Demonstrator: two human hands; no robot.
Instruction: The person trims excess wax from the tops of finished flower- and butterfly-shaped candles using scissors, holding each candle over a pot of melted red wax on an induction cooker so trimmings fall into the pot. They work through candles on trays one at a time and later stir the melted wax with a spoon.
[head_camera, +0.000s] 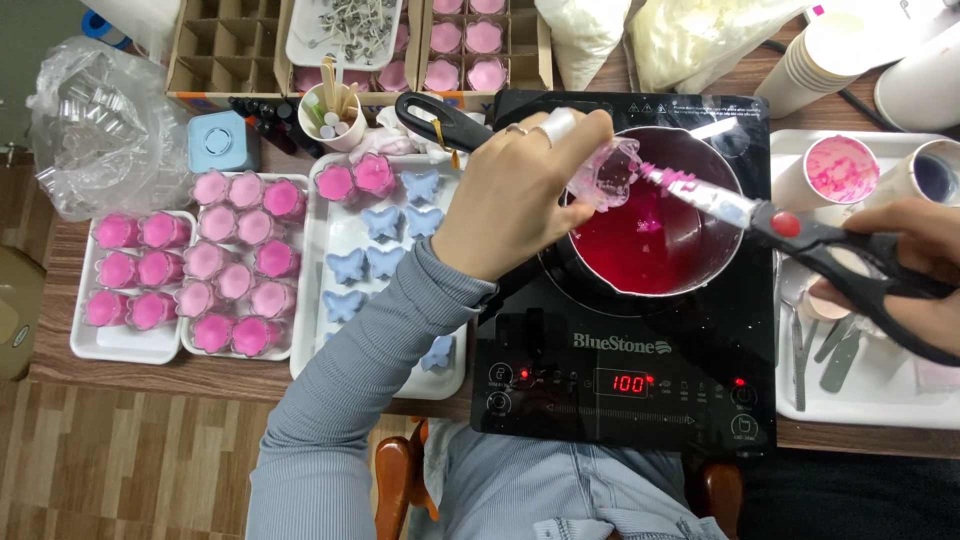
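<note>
Your left hand (515, 195) grips a small clear flower-shaped mould (605, 172), fingers closed around it, tilted on its side over the dark saucepan (715, 160). The saucepan sits on the black induction hob (640, 350) and holds molten deep-pink wax (645, 245).

Your right hand (915, 250) holds black-handled scissors (820, 240), fingers closed through the handle loops. The blades point left and reach into the mouth of the mould, with pink wax crumbs on them, above the liquid.

To the left of the hob, on the wooden surface (60, 300): a white tray (125, 345) of pink filled moulds, touching a second tray of paler pink ones (240, 265), and a third with blue butterfly-shaped pieces (385, 240).

To the right of the hob, another white tray (870, 410) carries a paper cup with pink residue (840, 168) and a second cup lying beside it.

Behind the trays stand cardboard divider boxes (225, 45), some cells holding more pink moulds. A crumpled clear plastic bag (95, 125) lies at the far left.
</note>
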